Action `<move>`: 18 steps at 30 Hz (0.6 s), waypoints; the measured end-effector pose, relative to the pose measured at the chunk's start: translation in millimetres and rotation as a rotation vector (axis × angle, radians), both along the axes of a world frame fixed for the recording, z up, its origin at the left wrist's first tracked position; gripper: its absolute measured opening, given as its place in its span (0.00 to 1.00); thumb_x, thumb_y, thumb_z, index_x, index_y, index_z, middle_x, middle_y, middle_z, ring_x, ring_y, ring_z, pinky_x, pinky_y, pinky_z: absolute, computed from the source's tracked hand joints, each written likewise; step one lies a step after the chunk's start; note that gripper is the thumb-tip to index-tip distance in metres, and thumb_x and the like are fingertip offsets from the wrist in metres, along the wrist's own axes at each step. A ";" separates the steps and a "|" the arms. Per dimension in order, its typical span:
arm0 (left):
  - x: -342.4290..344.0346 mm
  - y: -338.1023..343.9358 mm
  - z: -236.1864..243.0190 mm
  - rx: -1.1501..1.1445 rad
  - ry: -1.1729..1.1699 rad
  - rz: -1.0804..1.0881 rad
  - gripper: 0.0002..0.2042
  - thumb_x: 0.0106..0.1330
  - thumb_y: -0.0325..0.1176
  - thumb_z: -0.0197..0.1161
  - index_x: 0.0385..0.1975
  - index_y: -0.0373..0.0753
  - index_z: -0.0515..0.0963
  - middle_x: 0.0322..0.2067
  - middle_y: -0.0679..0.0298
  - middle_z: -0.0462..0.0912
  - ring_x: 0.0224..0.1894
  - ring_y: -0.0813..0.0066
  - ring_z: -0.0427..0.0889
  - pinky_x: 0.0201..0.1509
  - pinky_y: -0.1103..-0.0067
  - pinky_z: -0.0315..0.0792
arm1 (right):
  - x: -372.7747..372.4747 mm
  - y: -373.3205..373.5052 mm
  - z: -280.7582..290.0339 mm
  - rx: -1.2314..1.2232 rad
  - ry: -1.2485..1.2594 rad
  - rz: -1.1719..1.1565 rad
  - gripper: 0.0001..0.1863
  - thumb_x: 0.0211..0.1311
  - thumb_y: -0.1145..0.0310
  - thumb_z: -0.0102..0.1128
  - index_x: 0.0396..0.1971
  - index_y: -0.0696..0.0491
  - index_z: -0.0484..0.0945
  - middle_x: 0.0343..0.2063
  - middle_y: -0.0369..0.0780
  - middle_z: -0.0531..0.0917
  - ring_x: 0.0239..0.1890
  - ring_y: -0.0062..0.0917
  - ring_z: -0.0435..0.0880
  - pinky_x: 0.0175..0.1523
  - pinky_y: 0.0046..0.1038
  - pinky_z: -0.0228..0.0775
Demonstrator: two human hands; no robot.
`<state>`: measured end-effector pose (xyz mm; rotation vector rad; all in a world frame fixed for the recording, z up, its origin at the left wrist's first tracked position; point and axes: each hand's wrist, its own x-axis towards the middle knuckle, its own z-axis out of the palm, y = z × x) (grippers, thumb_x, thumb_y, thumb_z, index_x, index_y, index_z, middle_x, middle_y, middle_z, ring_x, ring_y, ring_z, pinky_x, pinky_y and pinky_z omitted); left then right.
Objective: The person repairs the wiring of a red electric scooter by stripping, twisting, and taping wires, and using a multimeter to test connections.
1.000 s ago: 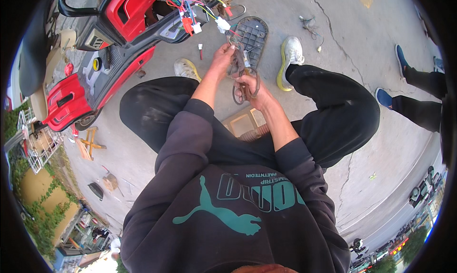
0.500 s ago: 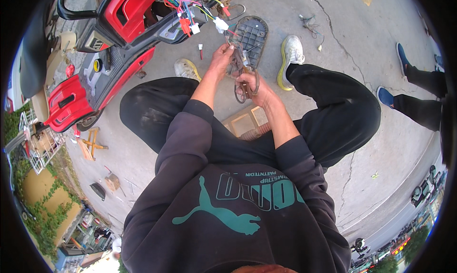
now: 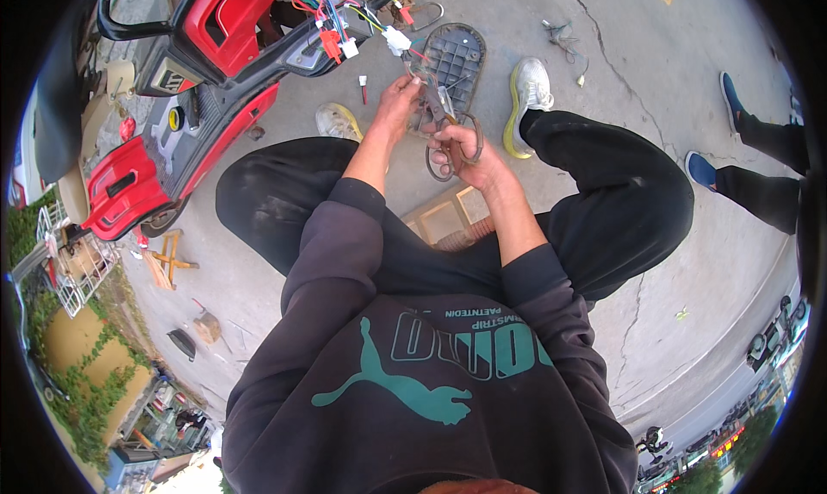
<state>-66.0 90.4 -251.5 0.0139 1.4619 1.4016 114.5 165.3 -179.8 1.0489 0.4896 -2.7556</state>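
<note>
My left hand (image 3: 394,106) pinches thin wire near a white connector (image 3: 396,40) hanging from the scooter's coloured harness (image 3: 336,16). My right hand (image 3: 472,154) is wrapped round the looped handles of rusty scissors (image 3: 437,108), whose blades point up toward my left fingertips; the exact contact between blades and wire is too small to tell. Behind both hands lies a dark ribbed plastic panel (image 3: 452,50) on the concrete. Below them, between my legs, are a light wooden framed object (image 3: 431,214) and a ribbed brownish part (image 3: 469,234).
A red scooter (image 3: 224,24) fills the upper left, with yellow tape (image 3: 177,118) on its footboard. A wooden folding stool (image 3: 172,261) stands left. Loose wiring (image 3: 564,42) lies beyond my shoe (image 3: 525,102). Another person's legs (image 3: 758,197) are at the right.
My right hand and the scissors have shifted slightly up and to the right and tilted a little. My left hand has moved slightly upward, still pinching the wire.
</note>
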 end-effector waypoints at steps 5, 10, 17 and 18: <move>-0.6 0.7 2.5 0.017 0.008 -0.006 0.14 0.75 0.39 0.59 0.55 0.41 0.77 0.50 0.67 0.82 0.54 0.73 0.80 0.58 0.69 0.72 | -3.9 1.6 4.2 -0.020 0.064 0.001 0.20 0.60 0.63 0.59 0.52 0.52 0.76 0.30 0.31 0.72 0.27 0.20 0.71 0.31 0.26 0.61; 0.6 -2.1 1.5 0.007 0.033 0.011 0.15 0.74 0.39 0.62 0.56 0.41 0.78 0.50 0.67 0.83 0.54 0.73 0.80 0.60 0.70 0.71 | -7.1 -2.6 -6.6 -0.004 0.046 0.003 0.20 0.60 0.63 0.59 0.53 0.52 0.76 0.31 0.31 0.72 0.27 0.19 0.69 0.31 0.25 0.60; 3.3 1.9 8.6 -0.183 1.230 -0.330 0.09 0.68 0.33 0.66 0.45 0.41 0.85 0.49 0.63 0.83 0.59 0.64 0.77 0.62 0.67 0.70 | -1.0 3.2 -22.9 -0.012 -0.014 -0.049 0.13 0.59 0.67 0.63 0.42 0.53 0.77 0.27 0.32 0.73 0.24 0.19 0.72 0.26 0.24 0.62; 6.9 6.9 23.0 -0.207 1.369 -0.399 0.09 0.67 0.33 0.66 0.45 0.42 0.86 0.49 0.63 0.82 0.60 0.62 0.76 0.63 0.66 0.70 | 0.9 6.2 -23.6 0.005 -0.035 -0.074 0.10 0.59 0.67 0.64 0.38 0.53 0.77 0.26 0.32 0.74 0.23 0.20 0.72 0.25 0.24 0.62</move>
